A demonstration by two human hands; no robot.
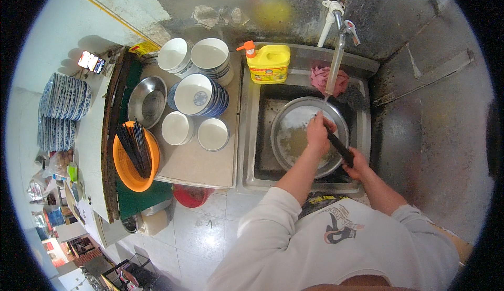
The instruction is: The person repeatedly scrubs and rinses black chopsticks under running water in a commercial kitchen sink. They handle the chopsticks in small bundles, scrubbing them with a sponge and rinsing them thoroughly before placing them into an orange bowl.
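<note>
A large round metal basin (pixel 281 139) with cloudy water stands in the steel sink. My left hand (pixel 317 132) is over it, closed around the far end of what looks like a bundle of black chopsticks (pixel 340 148). At the near right rim of the basin, my right hand (pixel 358 166) grips the bundle's other end. The bundle slants between both hands; single sticks are too small to make out. From the tap's clear spout (pixel 336 65), a thin stream of water falls just beyond my left fingers.
A yellow detergent jug (pixel 270 64) and a pink cloth (pixel 336 82) lie along the sink's back ledge. On the left counter (pixel 210 167) are stacked white bowls (pixel 177 128), a metal bowl (pixel 148 101) and an orange basket (pixel 122 157) with black chopsticks. Patterned plates (pixel 63 98) stand further left.
</note>
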